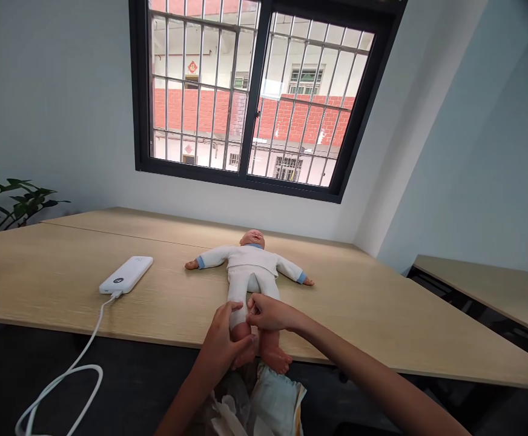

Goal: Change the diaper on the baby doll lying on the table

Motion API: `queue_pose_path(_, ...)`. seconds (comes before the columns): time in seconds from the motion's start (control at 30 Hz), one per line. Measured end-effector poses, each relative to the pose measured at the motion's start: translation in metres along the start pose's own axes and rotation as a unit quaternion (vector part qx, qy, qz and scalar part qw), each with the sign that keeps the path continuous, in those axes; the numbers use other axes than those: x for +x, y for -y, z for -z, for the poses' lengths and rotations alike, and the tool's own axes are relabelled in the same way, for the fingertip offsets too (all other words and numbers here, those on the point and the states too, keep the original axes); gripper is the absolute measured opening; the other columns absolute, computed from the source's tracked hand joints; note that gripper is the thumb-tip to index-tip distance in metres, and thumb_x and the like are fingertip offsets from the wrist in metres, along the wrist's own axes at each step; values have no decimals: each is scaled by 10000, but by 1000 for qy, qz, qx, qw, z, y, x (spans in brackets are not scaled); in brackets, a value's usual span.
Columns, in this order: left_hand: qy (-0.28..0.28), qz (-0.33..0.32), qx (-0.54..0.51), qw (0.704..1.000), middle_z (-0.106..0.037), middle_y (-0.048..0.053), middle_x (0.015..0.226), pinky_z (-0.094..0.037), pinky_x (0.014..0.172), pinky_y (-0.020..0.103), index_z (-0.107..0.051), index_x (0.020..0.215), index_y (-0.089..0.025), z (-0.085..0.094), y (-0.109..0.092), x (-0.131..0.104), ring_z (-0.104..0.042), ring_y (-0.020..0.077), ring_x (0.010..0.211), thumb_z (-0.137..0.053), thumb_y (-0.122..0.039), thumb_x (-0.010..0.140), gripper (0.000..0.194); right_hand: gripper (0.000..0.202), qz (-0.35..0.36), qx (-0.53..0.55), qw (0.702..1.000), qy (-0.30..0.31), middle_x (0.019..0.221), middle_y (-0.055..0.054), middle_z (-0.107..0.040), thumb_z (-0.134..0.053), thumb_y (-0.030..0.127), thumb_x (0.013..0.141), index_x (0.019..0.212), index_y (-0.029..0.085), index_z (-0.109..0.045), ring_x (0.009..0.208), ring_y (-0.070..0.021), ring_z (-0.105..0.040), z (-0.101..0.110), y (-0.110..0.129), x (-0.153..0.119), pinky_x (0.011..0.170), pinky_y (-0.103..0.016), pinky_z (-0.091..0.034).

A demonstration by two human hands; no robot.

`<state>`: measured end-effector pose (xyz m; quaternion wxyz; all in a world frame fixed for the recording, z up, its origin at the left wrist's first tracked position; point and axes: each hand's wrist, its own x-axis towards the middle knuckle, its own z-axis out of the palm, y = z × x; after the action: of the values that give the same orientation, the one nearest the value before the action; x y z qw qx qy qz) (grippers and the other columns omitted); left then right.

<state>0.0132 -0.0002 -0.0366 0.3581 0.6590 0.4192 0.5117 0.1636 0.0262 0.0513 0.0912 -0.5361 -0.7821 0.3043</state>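
The hands are both at the lower legs of a doll (251, 260): the left hand (221, 339) curls against 1 trouser leg with its thumb across the ankle, though I cannot tell how firmly it grips; the right hand (268, 312) is closed, fingertips pinching the inner edge of that same cuff. The doll lies on its back on a pale wood-grain bench (373, 315), near the middle of its close edge. A white power bank (128, 274) lies to the left, its white cable (95, 330) dropping over the edge. Behind stand a pale wall (64, 109) and a dark-framed barred window (254, 91), with a plant (14, 203) at far left and a 2nd bench (486, 287) at right. The doll's long axis runs straight away from the person, roughly square to the near edge: head toward the window, face up, 2 arms spread sideways, feet at that edge, above a pale bundle (275, 399).
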Motion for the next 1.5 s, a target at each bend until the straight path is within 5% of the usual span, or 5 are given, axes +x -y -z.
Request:
queue_pose_path(0.63,21,-11,5,1000,-532,135,1272,-370,1085,450,-517,1170,-186,3,4,-2,-486,288,1260,-723,-284,687,534,125,84,10,996,-32,736,35,-488,-498,117,799,838,204,-417,668,-120,-468,-7,-10,-13,602,-239,-373)
queue_pose_path(0.8,2,-12,77,997,-401,138,1415,-321,1113,499,-551,1184,-213,3,-2,-28,-355,322,1363,-762,-411,691,572,75,88,15,981,-172,836,-12,-552,-506,233,856,911,190,-480,743,-155,-514,-17,-18,-46,666,-281,-420)
queue_pose_path(0.9,1,-9,105,994,-374,130,1437,-314,1112,527,-555,1210,-236,2,-2,-41,-329,346,1377,-824,-381,619,666,162,73,-32,964,-254,978,-72,-577,-546,280,859,978,175,-513,908,-213,-540,-28,-26,-67,804,-354,-455)
queue_pose_path(1.17,9,-36,116,993,-416,136,1424,-318,1114,488,-539,1131,-214,-4,2,-33,-353,309,1373,-761,-395,702,516,823,17,-55,969,-238,1436,-182,-398,-753,435,714,1379,120,-386,1363,-317,-330,-58,-48,-74,1125,-464,-330)
queue_pose_path(1.5,136,-32,95,986,-535,83,1295,-424,983,336,-479,1108,-196,19,-14,-13,-532,257,1168,-675,-161,635,514,722,132,18,957,-259,1350,-105,-500,-736,246,704,1351,213,-418,1262,-275,-451,-61,-59,-61,1058,-440,-400)
